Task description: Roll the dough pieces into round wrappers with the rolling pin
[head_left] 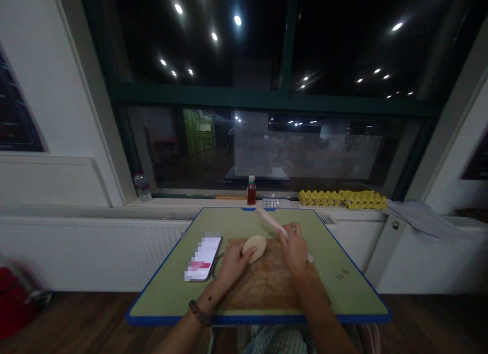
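Note:
A flat, pale round of dough (256, 247) is pinched at its lower left edge by my left hand (235, 262), thumb on top. It is tilted up over the back left part of a wooden board (263, 288). My right hand (295, 247) is wrapped round a light rolling pin (270, 220), which slants from the table's back edge down to the board's right side. The pin's middle is hidden under my fingers. Dough and pin are apart.
A phone (204, 257) with a lit screen lies left of the board on the green, blue-edged table (168, 298). Behind, on the windowsill, stand a bottle of red-brown liquid (251, 191), yellow egg trays (343, 198) and a clear bottle (142, 186). A white radiator (91, 252) runs beneath.

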`<action>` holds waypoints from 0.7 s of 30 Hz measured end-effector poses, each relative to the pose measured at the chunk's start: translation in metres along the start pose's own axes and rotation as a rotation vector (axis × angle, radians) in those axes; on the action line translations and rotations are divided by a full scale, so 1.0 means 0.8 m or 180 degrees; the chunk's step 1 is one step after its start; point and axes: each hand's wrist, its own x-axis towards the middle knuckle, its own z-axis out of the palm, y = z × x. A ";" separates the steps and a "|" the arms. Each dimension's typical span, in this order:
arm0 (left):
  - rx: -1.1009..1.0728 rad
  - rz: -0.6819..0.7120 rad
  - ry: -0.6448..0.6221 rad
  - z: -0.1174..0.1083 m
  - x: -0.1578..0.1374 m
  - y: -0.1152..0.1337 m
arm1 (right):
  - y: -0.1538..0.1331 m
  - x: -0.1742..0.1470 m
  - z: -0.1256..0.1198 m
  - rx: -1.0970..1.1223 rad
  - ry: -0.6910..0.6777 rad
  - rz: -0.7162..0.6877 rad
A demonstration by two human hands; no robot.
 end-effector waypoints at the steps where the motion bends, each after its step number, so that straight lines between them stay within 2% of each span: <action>1: -0.0214 -0.0049 0.0049 0.000 0.002 0.000 | 0.000 0.000 0.001 0.0006 0.0014 0.0009; 10: -0.1284 -0.0222 -0.0072 -0.007 0.006 -0.003 | 0.000 0.001 0.000 0.0059 0.0003 0.0050; 15: -0.2429 -0.0710 -0.0203 0.000 0.004 -0.001 | -0.001 0.002 -0.001 -0.0012 -0.0048 0.0052; 17: -0.2863 -0.0907 -0.0381 0.001 0.002 0.001 | -0.001 0.002 -0.001 -0.0036 -0.0055 0.0042; 19: -0.3093 -0.1025 -0.0561 0.003 0.001 0.001 | -0.002 0.001 -0.003 -0.0037 -0.0049 0.0019; 21: -0.3038 -0.1013 -0.0556 0.005 0.001 -0.002 | -0.003 0.001 -0.004 -0.0029 -0.0041 0.0006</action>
